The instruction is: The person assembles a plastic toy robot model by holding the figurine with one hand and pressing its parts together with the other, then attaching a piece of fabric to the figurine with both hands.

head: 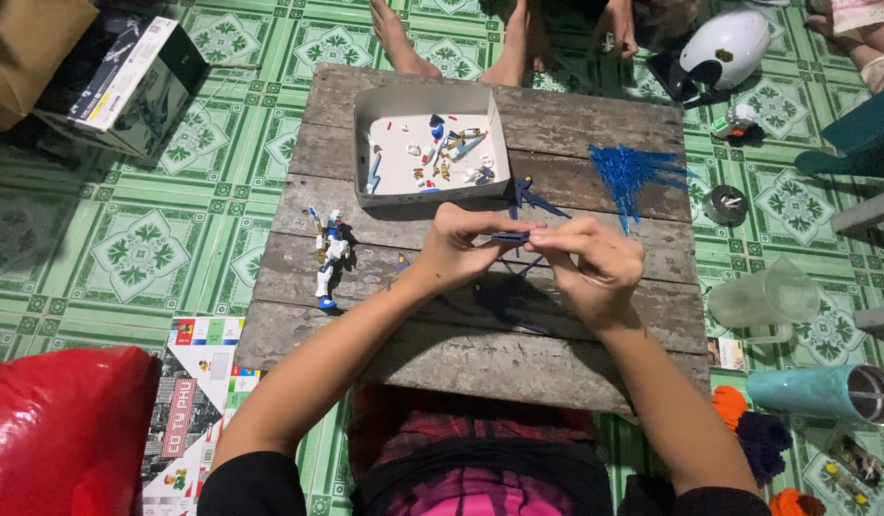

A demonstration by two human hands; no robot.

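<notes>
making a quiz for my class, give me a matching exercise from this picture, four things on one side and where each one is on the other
Things:
1. toy robot
2. white box
3. blue part frame
4. dark blue piece

Places:
A. right side of the wooden table
B. between the left hand and right hand
C. left side of the table
D. far middle of the table, small parts inside

Pairs: 1-C, 2-D, 3-A, 4-B

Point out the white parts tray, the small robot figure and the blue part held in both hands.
white parts tray (377, 124): head view, on its left wall.
small robot figure (329, 254): head view, on its torso.
blue part (512, 235): head view, on the middle stretch showing between the hands.
</notes>
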